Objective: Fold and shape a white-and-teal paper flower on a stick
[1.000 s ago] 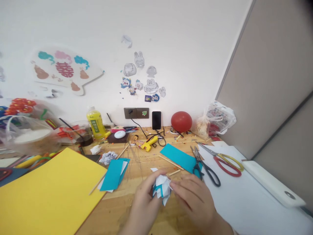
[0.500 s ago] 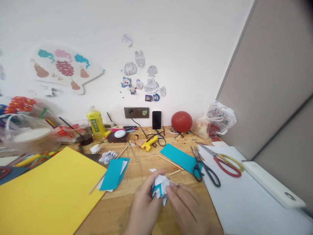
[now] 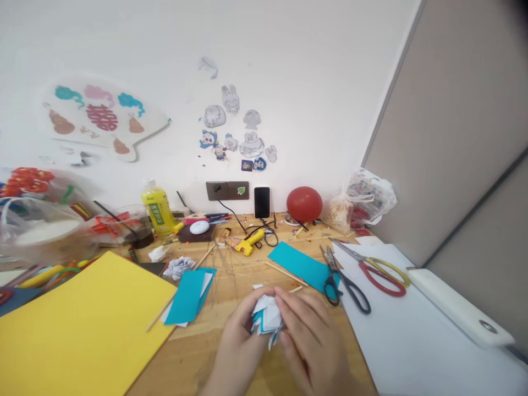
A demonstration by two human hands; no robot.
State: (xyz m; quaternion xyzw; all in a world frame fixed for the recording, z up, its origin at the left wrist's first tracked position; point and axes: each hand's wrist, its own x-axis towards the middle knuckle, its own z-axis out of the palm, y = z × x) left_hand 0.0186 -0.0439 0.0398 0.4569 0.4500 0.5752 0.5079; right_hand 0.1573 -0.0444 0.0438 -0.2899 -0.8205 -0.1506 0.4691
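Between my two hands is a layered paper flower [image 3: 266, 316] with white and teal petals. My left hand [image 3: 239, 341] curls around its left side, thumb and fingers closed on it. From the right, my right hand [image 3: 311, 335] presses its fingertips against the petals; part of the flower is hidden behind them. Just beyond lie thin wooden sticks [image 3: 284, 272] and a teal paper strip [image 3: 301, 264]. Folded teal and white paper [image 3: 187, 297] rests to the left, with a white paper flower [image 3: 180, 268] behind it.
Black-handled scissors [image 3: 346, 286] and red-and-yellow scissors [image 3: 383, 272] lie at right by white sheets [image 3: 412, 341] and a white paper trimmer [image 3: 457, 305]. A yellow sheet [image 3: 82, 324] covers the left. Behind are a yellow glue gun [image 3: 251, 242], a phone [image 3: 262, 202] and a red balloon [image 3: 304, 203].
My right hand's fingers have shifted up over the flower's top right edge. The flower has turned slightly in my left hand. The whole view has shifted a little.
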